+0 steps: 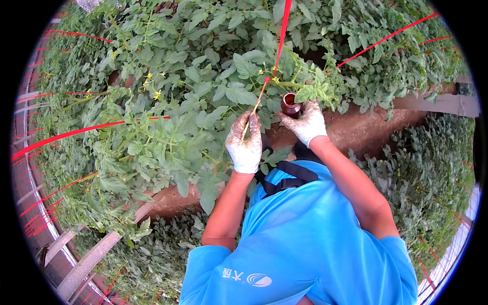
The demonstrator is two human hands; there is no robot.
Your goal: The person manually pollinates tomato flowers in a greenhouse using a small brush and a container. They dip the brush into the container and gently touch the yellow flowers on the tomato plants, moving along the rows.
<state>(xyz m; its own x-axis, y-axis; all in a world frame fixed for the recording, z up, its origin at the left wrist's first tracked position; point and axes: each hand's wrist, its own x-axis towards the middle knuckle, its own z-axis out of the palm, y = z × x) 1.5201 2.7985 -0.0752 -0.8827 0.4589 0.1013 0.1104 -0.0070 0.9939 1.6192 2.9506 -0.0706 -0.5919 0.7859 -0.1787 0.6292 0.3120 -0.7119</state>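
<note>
My left hand [246, 141], in a stained white glove, pinches a thin stick [260, 99] with a red tip. The tip is right beside a yellow tomato flower [275, 80]; whether they touch I cannot tell. In my right hand [308, 121], gloved and stained as well, is a small dark-red bottle [291, 108]. Its mouth is uncovered and faces up, and red shows inside. A leafy tomato shoot [314, 91] hangs over the right fingers and hides part of them. Behind the stick's tip, a taut red string [284, 30] runs up from the plant.
Dense tomato plants [164, 126] stand in front and to the left, with more yellow flowers [157, 94]. Other red strings [385, 42] slant through the foliage. Bare soil [354, 129] shows below my right hand. Pale curved beams [87, 263] stand at lower left.
</note>
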